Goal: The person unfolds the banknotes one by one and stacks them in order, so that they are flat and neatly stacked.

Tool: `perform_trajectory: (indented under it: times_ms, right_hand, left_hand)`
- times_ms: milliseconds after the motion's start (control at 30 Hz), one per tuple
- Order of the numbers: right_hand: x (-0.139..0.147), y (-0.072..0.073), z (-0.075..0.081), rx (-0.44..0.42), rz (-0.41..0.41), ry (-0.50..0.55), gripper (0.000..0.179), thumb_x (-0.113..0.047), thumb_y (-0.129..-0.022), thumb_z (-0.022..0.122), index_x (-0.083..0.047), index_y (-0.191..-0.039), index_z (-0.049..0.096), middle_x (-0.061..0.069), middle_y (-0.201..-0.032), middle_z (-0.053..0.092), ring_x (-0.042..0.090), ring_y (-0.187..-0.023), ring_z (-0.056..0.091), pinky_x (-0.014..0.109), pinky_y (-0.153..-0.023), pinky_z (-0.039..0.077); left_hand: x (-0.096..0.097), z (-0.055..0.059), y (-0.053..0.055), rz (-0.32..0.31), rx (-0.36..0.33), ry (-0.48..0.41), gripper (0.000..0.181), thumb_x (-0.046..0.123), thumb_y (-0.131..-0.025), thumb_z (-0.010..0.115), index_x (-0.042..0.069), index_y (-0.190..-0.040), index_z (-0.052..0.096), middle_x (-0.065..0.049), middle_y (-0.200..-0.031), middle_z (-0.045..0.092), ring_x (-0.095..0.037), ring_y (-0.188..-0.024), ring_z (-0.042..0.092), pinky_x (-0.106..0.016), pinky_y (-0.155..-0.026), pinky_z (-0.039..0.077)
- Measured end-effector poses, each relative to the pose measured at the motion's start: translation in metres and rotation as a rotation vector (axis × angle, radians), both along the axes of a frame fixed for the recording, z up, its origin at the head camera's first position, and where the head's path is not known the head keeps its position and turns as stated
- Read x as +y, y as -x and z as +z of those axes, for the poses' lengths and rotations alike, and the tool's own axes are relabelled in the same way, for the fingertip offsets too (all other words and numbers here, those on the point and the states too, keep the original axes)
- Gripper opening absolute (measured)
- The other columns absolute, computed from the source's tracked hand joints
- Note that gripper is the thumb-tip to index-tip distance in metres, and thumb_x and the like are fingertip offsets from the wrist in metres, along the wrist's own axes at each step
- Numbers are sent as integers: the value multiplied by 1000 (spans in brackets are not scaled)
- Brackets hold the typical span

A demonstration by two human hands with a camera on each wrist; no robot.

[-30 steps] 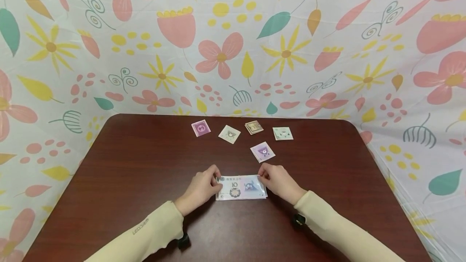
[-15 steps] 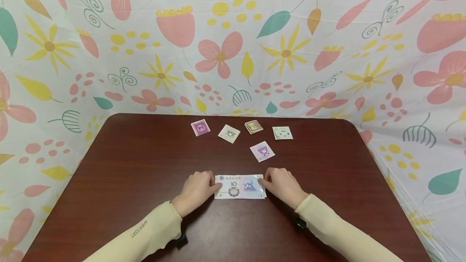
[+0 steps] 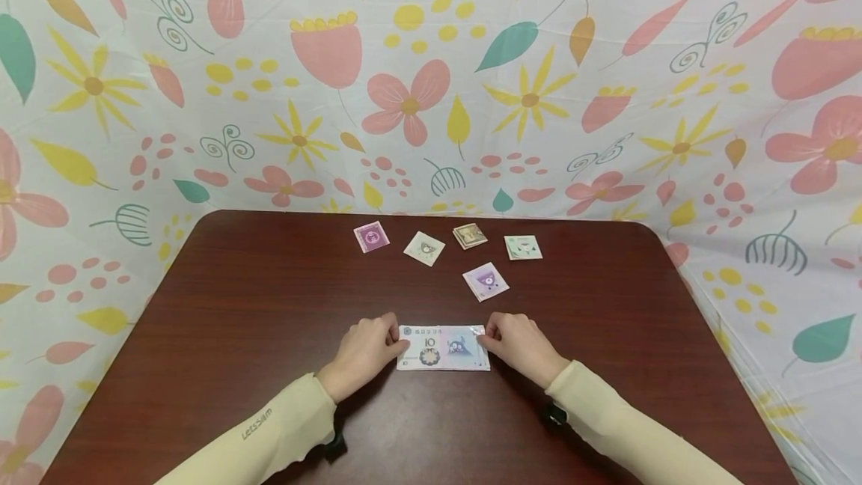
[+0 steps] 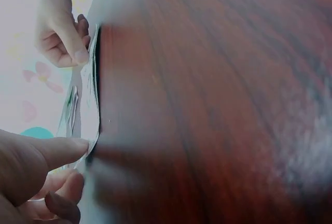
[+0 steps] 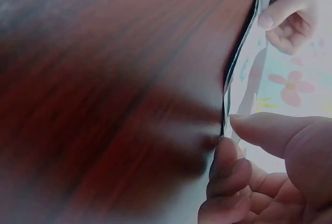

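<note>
Left hand (image 3: 360, 354) and right hand (image 3: 524, 348) are set at opposite short ends of a few paper notes (image 3: 441, 348), each end being pinched between thumb and curled fingers. The notes are held near the middle of the dark table (image 3: 269, 283), between the two cream sleeves (image 3: 289, 429). From the head, the upper face can be read: a "10", a round emblem and a blue figure are printed there. By the wrist cameras the edge is shown instead, slightly bowed, with separate layers and a dark shadow beneath; whether it is raised clear of the tabletop cannot be told. Five small square paper pieces (image 3: 486, 281) are seen whole only from the head, spread beyond the notes before a floral cloth (image 3: 411, 103).
</note>
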State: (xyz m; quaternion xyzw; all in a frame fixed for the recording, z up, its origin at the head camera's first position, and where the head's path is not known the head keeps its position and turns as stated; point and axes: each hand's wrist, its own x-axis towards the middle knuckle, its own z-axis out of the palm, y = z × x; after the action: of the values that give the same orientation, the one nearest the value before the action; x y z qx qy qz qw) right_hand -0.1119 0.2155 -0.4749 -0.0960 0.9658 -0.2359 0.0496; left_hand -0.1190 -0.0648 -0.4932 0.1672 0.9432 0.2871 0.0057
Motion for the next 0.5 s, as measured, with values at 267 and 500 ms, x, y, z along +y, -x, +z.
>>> perform_trajectory:
  times_ms: [267,500]
  right_hand:
    - [2,-1,-2,-1,5,6,23,-15,-91,80,-14,-75,63,-7,-64,56,10,-58,49,29,-57,44]
    - [3,-1,-3,10,15,4,24,-15,-91,79,-15,-74,62,-8,-64,55,9,-57,48,29,-56,43]
  left_hand:
    - [3,-5,-2,-48,129,15,18,20,-86,84,20,-87,65,10,-79,57,-10,-65,58,-32,-54,44]
    - [4,-6,-7,-84,59,11,18,27,-86,85,20,-92,69,9,-84,59,-9,-68,56,-30,-56,44]
